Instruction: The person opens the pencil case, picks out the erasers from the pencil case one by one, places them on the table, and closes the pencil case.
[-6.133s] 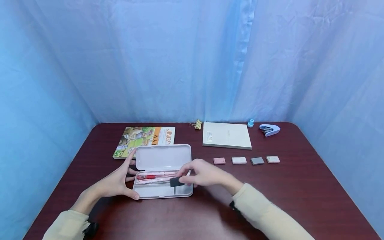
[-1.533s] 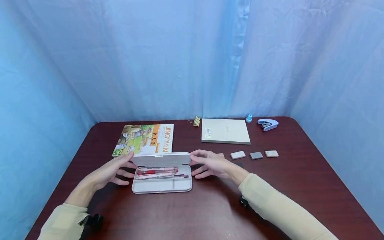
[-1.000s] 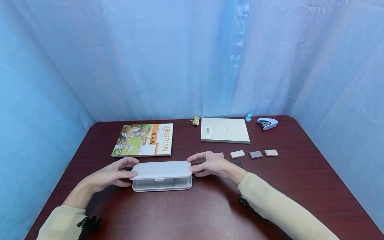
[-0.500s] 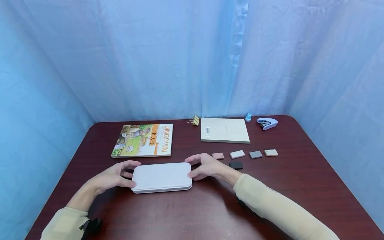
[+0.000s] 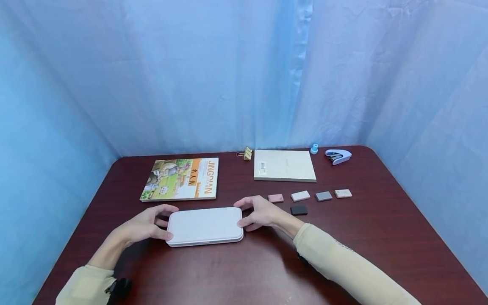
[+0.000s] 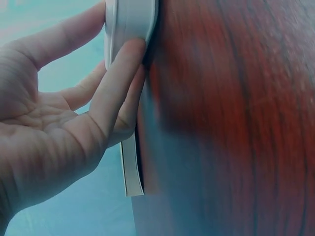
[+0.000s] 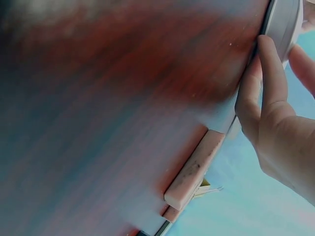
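Note:
A white pencil case (image 5: 206,225) lies on the table with its lid down, so the pens inside are hidden. My left hand (image 5: 142,226) grips its left end, thumb at the front corner and index finger at the back corner. At the other end my right hand (image 5: 261,213) holds the case the same way. In the left wrist view, fingertips press the end wall of the case (image 6: 130,24). The right wrist view shows the case (image 7: 284,27) between thumb and fingers, and a pink eraser (image 7: 194,169) lies close by.
Right of the case lie a black eraser (image 5: 299,210) and a row of pink (image 5: 275,198), white (image 5: 300,195), grey (image 5: 323,196) and patterned (image 5: 343,193) erasers. Behind are a picture book (image 5: 179,180), binder clip (image 5: 247,153), cream notebook (image 5: 284,165), small blue object (image 5: 314,148) and stapler (image 5: 338,156).
The black eraser left my right hand and now lies on the table. Both hands swung the case's lid down over the pens. In the last half second the hands hardly moved.

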### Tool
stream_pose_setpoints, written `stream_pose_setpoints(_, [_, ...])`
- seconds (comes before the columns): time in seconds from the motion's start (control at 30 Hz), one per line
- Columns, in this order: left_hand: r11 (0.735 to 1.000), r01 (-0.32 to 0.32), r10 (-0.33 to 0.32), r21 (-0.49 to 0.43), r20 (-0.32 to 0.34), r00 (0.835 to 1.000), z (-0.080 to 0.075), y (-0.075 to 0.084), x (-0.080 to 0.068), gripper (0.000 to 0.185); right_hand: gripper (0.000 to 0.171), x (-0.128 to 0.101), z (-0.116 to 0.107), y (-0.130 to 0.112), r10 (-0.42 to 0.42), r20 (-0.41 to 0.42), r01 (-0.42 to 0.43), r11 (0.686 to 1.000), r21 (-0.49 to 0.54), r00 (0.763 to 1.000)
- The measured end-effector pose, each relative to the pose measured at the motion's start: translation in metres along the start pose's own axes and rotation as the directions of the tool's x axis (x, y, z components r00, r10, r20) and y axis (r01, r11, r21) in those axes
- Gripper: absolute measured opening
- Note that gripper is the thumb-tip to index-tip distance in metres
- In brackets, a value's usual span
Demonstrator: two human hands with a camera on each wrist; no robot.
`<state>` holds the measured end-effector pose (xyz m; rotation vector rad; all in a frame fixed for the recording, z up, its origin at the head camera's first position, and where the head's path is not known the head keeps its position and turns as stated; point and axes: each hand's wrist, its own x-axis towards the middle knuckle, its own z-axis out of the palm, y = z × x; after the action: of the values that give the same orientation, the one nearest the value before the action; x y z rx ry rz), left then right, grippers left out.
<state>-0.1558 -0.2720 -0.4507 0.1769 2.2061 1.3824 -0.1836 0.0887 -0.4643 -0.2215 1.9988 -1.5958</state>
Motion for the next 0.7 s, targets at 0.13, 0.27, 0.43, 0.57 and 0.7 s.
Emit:
stream_pose_setpoints(0.13, [1.0,0.006,-0.006,0.022,-0.009,1.0,0.002,0.005,0.0,0.079,0.056,-0.001,-0.001,0.0,0.0,-0.006,0.0,1.0,-0.015,1.0])
stream_pose_setpoints(0.27, [0.967,-0.069,0.079,0.247,-0.03,0.996,0.0,0.013,-0.003,0.08,0.054,-0.003,-0.005,-0.007,-0.025,0.023,0.028,0.992,-0.124,0.999])
stream_pose_setpoints(0.43, [0.694,-0.172,0.323,0.699,-0.089,0.942,-0.005,0.029,-0.007,0.074,0.044,-0.018,-0.022,-0.03,-0.217,0.092,0.232,0.815,-0.53,0.972])
stream_pose_setpoints(0.57, [0.496,-0.159,0.567,0.854,-0.179,0.804,-0.007,0.042,-0.007,0.061,0.039,-0.04,-0.047,-0.047,-0.529,0.131,0.361,0.359,-0.861,0.838])
stream_pose_setpoints(0.7, [0.397,-0.132,0.751,0.908,-0.239,0.616,-0.009,0.05,-0.002,0.062,0.039,-0.06,-0.081,-0.053,-0.743,0.136,0.27,0.063,-0.961,0.655])
